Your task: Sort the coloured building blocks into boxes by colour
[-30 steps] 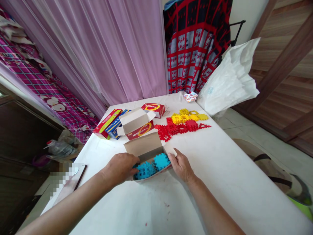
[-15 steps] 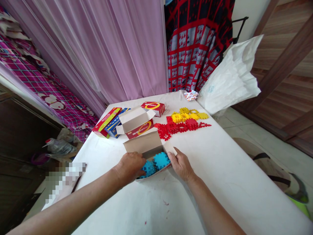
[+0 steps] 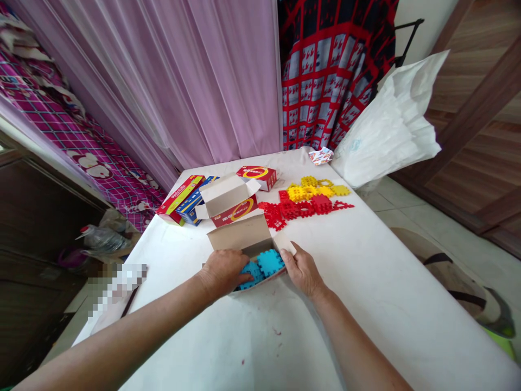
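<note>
An open cardboard box (image 3: 240,232) stands before me on the table, its lid flap raised at the far side. Blue interlocking plastic pieces (image 3: 271,263) with toothed edges lie inside it. My left hand (image 3: 225,270) reaches in over the box's left end, closed around some of the blue pieces, its thumb on them; most of its fingertips are hidden. With thumb and fingers, my right hand (image 3: 303,271) grips the box's right end by the side flap. Beyond the box lie red interlocking pieces (image 3: 301,208) and yellow ones (image 3: 309,191).
Another open red box (image 3: 236,210) stands behind, beside a blue box (image 3: 190,209), a red and yellow box (image 3: 179,202) and a red box (image 3: 266,179). A crumpled patterned packet (image 3: 321,156) lies at the table's far corner, near a white bag (image 3: 391,125).
My left hand has shifted slightly right, deeper over the blue pieces. My right hand keeps its grip on the box. The whole view has shifted a little.
</note>
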Available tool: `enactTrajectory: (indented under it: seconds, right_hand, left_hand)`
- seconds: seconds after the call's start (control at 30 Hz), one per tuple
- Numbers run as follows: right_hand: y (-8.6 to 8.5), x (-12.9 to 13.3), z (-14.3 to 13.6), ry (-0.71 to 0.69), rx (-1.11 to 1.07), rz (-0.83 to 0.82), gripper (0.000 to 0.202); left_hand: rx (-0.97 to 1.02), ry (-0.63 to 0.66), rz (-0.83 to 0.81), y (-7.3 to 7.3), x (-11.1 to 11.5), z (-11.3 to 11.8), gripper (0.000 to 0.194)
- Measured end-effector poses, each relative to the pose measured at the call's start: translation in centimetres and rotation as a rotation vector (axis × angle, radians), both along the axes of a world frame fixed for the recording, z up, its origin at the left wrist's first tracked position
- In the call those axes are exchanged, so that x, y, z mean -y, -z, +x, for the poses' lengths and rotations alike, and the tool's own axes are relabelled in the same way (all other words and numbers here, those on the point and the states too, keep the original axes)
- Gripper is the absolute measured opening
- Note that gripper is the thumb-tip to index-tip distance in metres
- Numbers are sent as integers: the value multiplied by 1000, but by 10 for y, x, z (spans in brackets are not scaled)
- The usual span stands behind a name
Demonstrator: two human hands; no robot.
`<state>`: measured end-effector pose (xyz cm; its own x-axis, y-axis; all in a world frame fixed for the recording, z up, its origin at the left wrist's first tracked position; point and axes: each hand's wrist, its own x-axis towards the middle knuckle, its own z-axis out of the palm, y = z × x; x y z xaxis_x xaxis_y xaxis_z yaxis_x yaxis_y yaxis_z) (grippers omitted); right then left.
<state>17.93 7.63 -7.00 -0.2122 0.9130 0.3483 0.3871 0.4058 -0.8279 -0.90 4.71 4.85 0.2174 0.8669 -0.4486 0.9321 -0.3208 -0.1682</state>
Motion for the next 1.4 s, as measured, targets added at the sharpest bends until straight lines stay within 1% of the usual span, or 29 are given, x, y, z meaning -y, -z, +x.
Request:
enactTrajectory:
  seconds: [0.1,0.2,0.27,0.33,0.4,0.5,0.57,0.63,0.7,0.9,1.0,1.13,1.27,1.33,1.4]
  right_hand:
    - [-2,0,0,2,0,-14,36]
    - [-2,0,0,7,-9,-24,37]
    - [-1,-1,0,3,-13,-27,37]
    - [0,-1,0,-4,-13,-30,38]
    - [0,-1,0,-7,-12,-34,38]
    - [0,0,0,-12,-10,-47,39]
    - [0,0,0,-20,-8,-59,39]
    - [0,0,-1,-32,-4,-69,40]
    - [0,0,-1,-42,0,-72,41]
    - [3,0,-1,-30,30,-37,44]
    - [3,0,-2,-25,32,-33,42]
    - [3,0,-2,-36,30,-38,43]
    - [2,0,-1,-55,53,-48,45]
    - [3,0,-1,-48,54,-43,45]
    - [3,-1,-1,-37,51,-35,44]
  left_hand:
    - [6,28,13,-11,-2,-11,35]
    - [-16,93,-6,-23,-5,-22,27]
    - [-48,135,-30,-25,-7,-26,19]
    - [-79,169,-54,-21,-9,-26,11]
    - [-98,203,-75,-14,-10,-25,7]
    - [-110,250,-97,-5,-14,-20,8]
    - [-124,270,-115,-1,-17,-18,13]
    - [-134,283,-134,1,-20,-18,18]
    - [-140,287,-142,2,-21,-18,19]
    - [-153,310,-164,3,-20,-18,12]
    - [-172,338,-201,-2,-21,-17,9]
    - [-189,365,-237,-17,-23,-16,4]
    - [-151,400,-272,-35,-20,-18,16]
    - [-122,401,-289,-40,-17,-21,23]
    - [-68,387,-275,-41,-15,-24,21]
